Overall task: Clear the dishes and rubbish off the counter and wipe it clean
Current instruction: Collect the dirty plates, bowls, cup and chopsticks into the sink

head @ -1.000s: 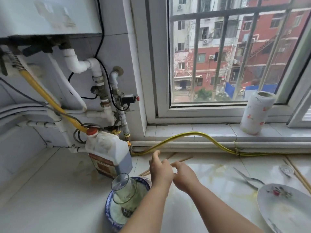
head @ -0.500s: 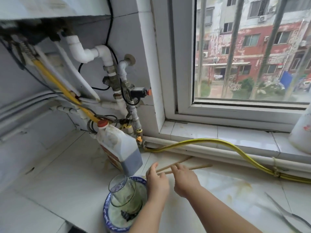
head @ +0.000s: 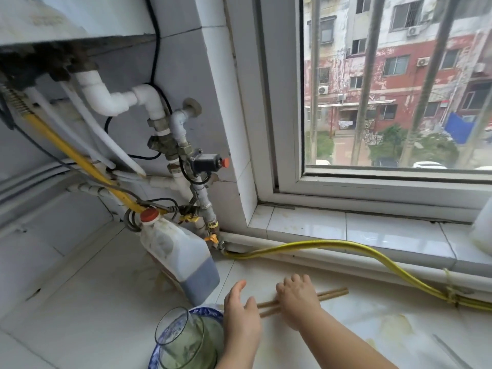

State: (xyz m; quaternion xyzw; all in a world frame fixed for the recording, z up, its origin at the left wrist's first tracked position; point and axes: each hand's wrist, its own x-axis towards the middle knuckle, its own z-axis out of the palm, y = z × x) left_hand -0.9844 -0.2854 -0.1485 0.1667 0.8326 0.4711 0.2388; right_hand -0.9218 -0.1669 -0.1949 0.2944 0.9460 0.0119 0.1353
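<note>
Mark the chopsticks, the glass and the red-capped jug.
chopsticks (head: 332, 292), head view, uncovered stretch near their right ends.
glass (head: 186, 344), head view, clear side wall below the rim.
red-capped jug (head: 175, 251), head view, middle of the white body.

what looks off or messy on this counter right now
A glass lies tipped inside the blue-rimmed bowl instead of standing upright. Two loose chopsticks lie on the counter under the right hand. Yellowish stains smear the counter right of that hand, so it looks unwiped.
</note>
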